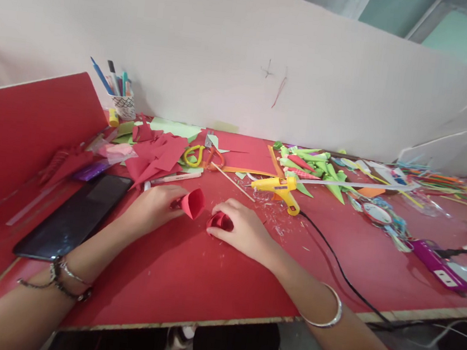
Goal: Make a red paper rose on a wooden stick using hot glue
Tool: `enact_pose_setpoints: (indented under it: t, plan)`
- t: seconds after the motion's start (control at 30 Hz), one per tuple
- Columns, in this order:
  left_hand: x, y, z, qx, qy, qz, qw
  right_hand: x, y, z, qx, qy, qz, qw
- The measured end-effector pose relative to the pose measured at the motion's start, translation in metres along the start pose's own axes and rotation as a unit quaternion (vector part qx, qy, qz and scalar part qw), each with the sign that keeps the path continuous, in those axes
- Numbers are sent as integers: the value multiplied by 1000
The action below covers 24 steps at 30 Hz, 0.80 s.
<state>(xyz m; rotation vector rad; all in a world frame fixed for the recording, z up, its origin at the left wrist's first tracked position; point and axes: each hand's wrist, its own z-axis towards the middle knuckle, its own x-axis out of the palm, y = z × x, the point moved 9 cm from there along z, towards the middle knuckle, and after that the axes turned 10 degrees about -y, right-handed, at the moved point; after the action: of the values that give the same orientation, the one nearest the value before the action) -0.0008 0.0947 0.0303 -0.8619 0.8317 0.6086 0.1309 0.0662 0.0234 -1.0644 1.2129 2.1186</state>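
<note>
A red paper cone (193,203) is held in my left hand (154,206), its wide mouth turned toward the right. My right hand (241,225) curls its fingers and thumb around a rolled piece of red paper (220,222) at the table surface. A small gap separates the two paper pieces. Just beyond my right hand lies a yellow glue gun (279,189) with a black cord. A thin wooden stick (232,183) and a white pen (176,178) rest behind my hands.
Left of my left arm lies a black phone (75,216). Red paper cut-outs (157,155) and scissors (215,157) sit farther back, with green paper cones (322,167) to their right. A pen cup (123,105) stands at the wall. A purple power strip (438,266) is at the right.
</note>
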Motion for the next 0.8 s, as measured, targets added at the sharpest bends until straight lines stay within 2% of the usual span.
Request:
enact_pose_setpoints:
  t: [0.33, 0.6, 0.8]
  plan:
    - [1, 1, 1, 2, -2, 11, 1000, -5, 7, 0, -34, -23, 65, 997]
    - [1, 2, 0, -3, -9, 34, 999, -20, 11, 4, -47, -74, 132, 987]
    - [2, 2, -1, -15, -5, 34, 999, -26, 9, 4, -30, -99, 140, 985]
